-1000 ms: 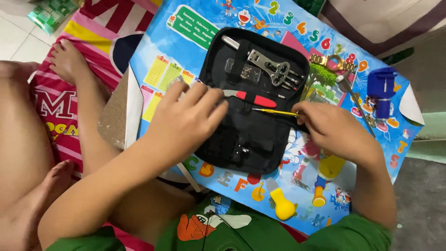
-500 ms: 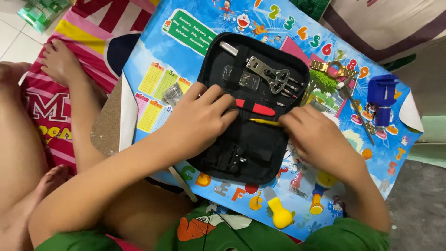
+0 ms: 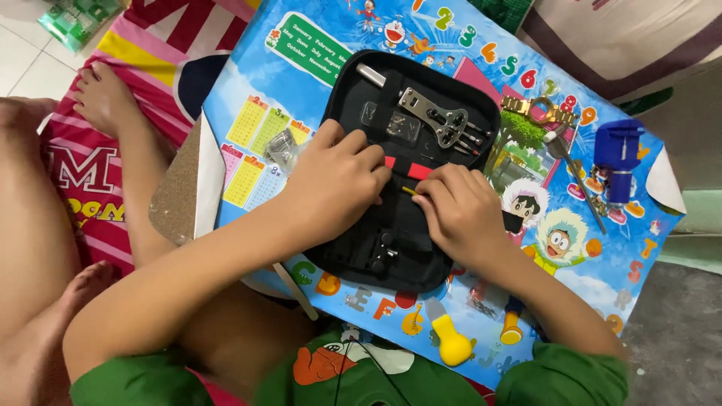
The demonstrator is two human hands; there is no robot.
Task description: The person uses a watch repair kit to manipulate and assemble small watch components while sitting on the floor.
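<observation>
A seated person's left hand [image 3: 335, 184] lies flat, fingers curled loosely on the open black fabric zip tool case [image 3: 410, 169] atop a colourful cartoon poster [image 3: 301, 68], while the right hand [image 3: 459, 214] beside it pinches a thin yellow-handled tool [image 3: 408, 191] inside the case.

Both bare arms reach forward from green sleeves and draw close together at the hands. The left hand [image 3: 335, 184] lies palm down, knuckles up, fingers curled and pressed flat, the thumb out to the side. The right hand [image 3: 459, 210] sits just beside it, also palm down, its fingers bent inward toward the left hand's fingertips, almost touching them. The left forearm runs in at a slant from the lower left; the right forearm comes from the lower right. Bare legs and feet lie to the left.
</observation>
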